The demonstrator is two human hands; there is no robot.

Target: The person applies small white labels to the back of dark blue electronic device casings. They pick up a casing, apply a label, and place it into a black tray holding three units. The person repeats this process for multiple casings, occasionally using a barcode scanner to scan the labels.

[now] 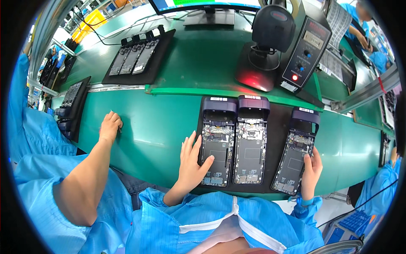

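Three handheld terminals with bare circuit boards and dark purple heads lie before me on a black mat (277, 127). My right hand (312, 171) grips the lower right edge of the right terminal (294, 156), thumb on its face; it sits slightly turned, apart from the other two. My left hand (192, 163) rests at the left edge of the left terminal (216, 154), fingers stretched out and thumb over its board. Between them, the middle terminal (250, 152) stands close beside the left one, untouched by either hand.
Behind a green rail (190, 92) stand a black scanner on a stand (270, 38), a control box (306, 46) and a monitor (207, 6). Another mat holds several similar units (133, 57). At left, a co-worker's hand (111, 126) is on the green bench (144, 139).
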